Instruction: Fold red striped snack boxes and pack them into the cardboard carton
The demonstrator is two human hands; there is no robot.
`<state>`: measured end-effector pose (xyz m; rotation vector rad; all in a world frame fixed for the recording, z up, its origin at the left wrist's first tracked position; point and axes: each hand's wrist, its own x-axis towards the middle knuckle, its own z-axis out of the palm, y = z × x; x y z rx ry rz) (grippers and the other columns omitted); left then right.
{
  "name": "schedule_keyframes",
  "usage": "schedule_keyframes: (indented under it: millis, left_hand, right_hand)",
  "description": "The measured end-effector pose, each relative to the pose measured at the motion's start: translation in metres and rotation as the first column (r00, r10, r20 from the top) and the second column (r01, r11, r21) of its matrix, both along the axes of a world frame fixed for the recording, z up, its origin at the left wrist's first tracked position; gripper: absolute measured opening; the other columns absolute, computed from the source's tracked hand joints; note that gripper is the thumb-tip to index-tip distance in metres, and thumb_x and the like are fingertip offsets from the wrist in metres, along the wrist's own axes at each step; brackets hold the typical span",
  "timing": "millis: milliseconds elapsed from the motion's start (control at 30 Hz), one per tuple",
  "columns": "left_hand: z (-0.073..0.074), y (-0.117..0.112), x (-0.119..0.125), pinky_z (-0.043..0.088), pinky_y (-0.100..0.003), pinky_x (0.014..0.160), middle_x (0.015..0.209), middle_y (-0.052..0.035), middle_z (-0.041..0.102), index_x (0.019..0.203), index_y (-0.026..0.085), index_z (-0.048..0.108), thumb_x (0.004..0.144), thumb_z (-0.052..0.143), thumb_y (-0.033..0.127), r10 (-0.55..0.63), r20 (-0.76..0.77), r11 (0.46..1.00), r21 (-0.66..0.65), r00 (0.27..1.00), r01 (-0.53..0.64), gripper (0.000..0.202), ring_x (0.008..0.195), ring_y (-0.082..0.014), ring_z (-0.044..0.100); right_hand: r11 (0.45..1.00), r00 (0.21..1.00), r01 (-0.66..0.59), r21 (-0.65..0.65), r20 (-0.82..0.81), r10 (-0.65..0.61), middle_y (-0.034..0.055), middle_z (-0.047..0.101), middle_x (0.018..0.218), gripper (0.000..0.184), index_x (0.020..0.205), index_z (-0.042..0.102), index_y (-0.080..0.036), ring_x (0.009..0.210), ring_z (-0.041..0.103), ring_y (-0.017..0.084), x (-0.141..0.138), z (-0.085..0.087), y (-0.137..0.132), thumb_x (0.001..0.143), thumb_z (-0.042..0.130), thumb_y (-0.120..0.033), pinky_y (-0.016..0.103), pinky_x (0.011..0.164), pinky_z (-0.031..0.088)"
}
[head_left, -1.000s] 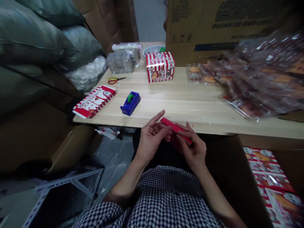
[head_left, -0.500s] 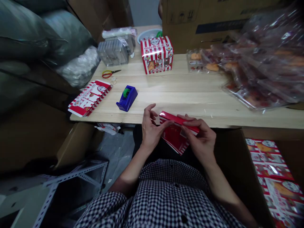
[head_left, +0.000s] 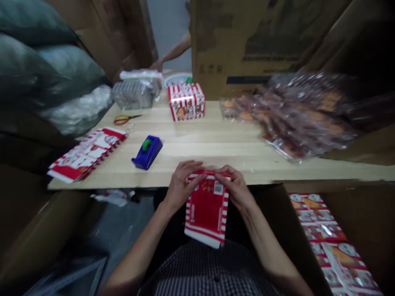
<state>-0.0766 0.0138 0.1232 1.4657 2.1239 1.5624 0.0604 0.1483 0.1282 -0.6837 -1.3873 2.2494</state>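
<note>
A red and white striped cardboard box, looking flattened, hangs upright in front of me at the table's front edge. A barcode shows near its upper right corner. My left hand pinches its top left edge between thumb and fingers. At the top right, my right hand grips the same edge, thumb on the near face. The fingertips behind the box are hidden. On the table, a blue tape dispenser with green tape stands left of my hands. Another flat striped box lies farther left.
A made-up striped box stands at the back. Scissors lie near stacked clear plastic trays. Clear packets heap at the right. Below right, a carton holds printed boxes. Behind, another person's arm reaches in.
The box has turned, its printed red face now towards me, hanging down. My left hand has closed on its top edge. The view has tilted up; another person's arm now shows at the back.
</note>
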Motion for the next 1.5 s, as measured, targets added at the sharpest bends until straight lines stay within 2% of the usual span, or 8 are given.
schedule_keyframes:
  millis: [133, 400, 633, 933, 1067, 1200, 1367, 1500]
  left_hand:
    - [-0.004, -0.005, 0.0, 0.038, -0.053, 0.114, 0.154, -0.0078, 0.046, 0.139, 0.033, 0.057, 0.09, 0.067, 0.024, 0.03, -0.162, 0.997, 0.08, 0.986, -0.017, 0.051, 0.14, -0.0271, 0.042]
    - [0.018, -0.021, -0.024, 0.042, -0.048, 0.11, 0.135, -0.0087, 0.065, 0.111, 0.026, 0.076, 0.097, 0.057, 0.032, -0.173, 0.225, 0.982, -0.035, 0.959, 0.185, 0.024, 0.126, -0.0242, 0.058]
    - [0.028, -0.026, -0.004, 0.039, -0.048, 0.114, 0.128, -0.0054, 0.069, 0.113, 0.03, 0.075, 0.089, 0.07, 0.025, -0.251, 0.074, 0.967, 0.067, 0.965, 0.247, 0.025, 0.131, -0.0222, 0.053]
    - [-0.003, -0.019, -0.003, 0.053, -0.048, 0.097, 0.14, -0.0131, 0.059, 0.148, 0.032, 0.044, 0.075, 0.081, 0.039, -0.068, 0.381, 0.992, -0.069, 0.922, 0.102, 0.082, 0.123, -0.0298, 0.06]
    - [-0.02, -0.007, -0.026, 0.059, -0.04, 0.081, 0.119, -0.0109, 0.071, 0.141, 0.025, 0.049, 0.085, 0.066, 0.05, -0.065, 0.687, 0.969, -0.13, 0.724, 0.211, 0.063, 0.099, -0.0276, 0.072]
    - [-0.043, 0.024, -0.079, 0.058, -0.044, 0.081, 0.113, -0.0124, 0.072, 0.128, 0.017, 0.062, 0.08, 0.064, 0.059, 0.119, 0.446, 0.948, -0.315, 0.887, 0.032, 0.064, 0.096, -0.0318, 0.071]
    - [-0.07, 0.034, -0.118, 0.043, -0.056, 0.107, 0.127, -0.0191, 0.062, 0.128, 0.013, 0.063, 0.081, 0.051, 0.062, 0.251, -0.05, 0.852, -0.463, 0.967, -0.245, 0.069, 0.123, -0.0393, 0.057]
    - [-0.073, 0.02, -0.111, 0.04, -0.056, 0.111, 0.137, -0.0163, 0.056, 0.136, 0.018, 0.056, 0.082, 0.049, 0.061, 0.273, -0.105, 0.883, -0.367, 0.956, -0.292, 0.069, 0.129, -0.0377, 0.052]
  right_hand:
    - [0.998, 0.998, -0.062, -0.018, -0.01, 0.062, 0.0017, 0.078, 0.086, 0.03, 0.081, 0.065, -0.021, 0.07, 0.073, 0.018, -0.004, -0.007, -0.002, 0.071, 0.086, -0.04, 0.034, 0.07, 0.059]
    - [0.978, 0.993, -0.116, 0.173, -0.014, 0.12, 0.0033, 0.076, 0.103, 0.019, 0.086, 0.068, -0.022, 0.088, 0.072, 0.02, 0.014, 0.007, 0.0, 0.078, 0.081, -0.033, 0.04, 0.082, 0.058]
    - [0.888, 0.996, -0.055, 0.456, -0.034, 0.079, 0.0013, 0.069, 0.104, 0.009, 0.084, 0.073, -0.024, 0.101, 0.064, 0.018, 0.016, 0.007, -0.003, 0.08, 0.079, -0.029, 0.034, 0.093, 0.05]
    - [0.959, 0.973, 0.224, 0.172, 0.013, -0.229, 0.0011, 0.073, 0.086, 0.028, 0.087, 0.067, -0.024, 0.071, 0.068, 0.019, 0.001, -0.015, 0.006, 0.074, 0.081, -0.044, 0.034, 0.068, 0.058]
    - [0.864, 0.92, 0.383, 0.329, -0.054, -0.387, 0.0008, 0.072, 0.076, 0.036, 0.09, 0.066, -0.024, 0.064, 0.067, 0.02, -0.031, -0.037, 0.023, 0.08, 0.067, -0.059, 0.036, 0.065, 0.058]
    - [0.738, 0.937, 0.309, 0.6, -0.059, -0.344, 0.0054, 0.077, 0.098, 0.039, 0.102, 0.072, -0.025, 0.08, 0.072, 0.025, -0.038, -0.039, 0.061, 0.069, 0.079, -0.046, 0.039, 0.073, 0.061]
    - [0.362, 0.865, 0.191, 0.912, 0.018, -0.501, 0.0074, 0.069, 0.128, 0.038, 0.121, 0.069, -0.028, 0.123, 0.06, 0.029, 0.022, 0.012, 0.148, 0.083, 0.067, -0.028, 0.048, 0.11, 0.042]
    - [0.081, 0.607, 0.057, 0.995, 0.03, -0.794, 0.0143, 0.049, 0.15, 0.049, 0.13, 0.063, -0.021, 0.144, 0.033, 0.037, 0.063, 0.045, 0.239, 0.081, 0.063, -0.016, 0.058, 0.116, 0.024]
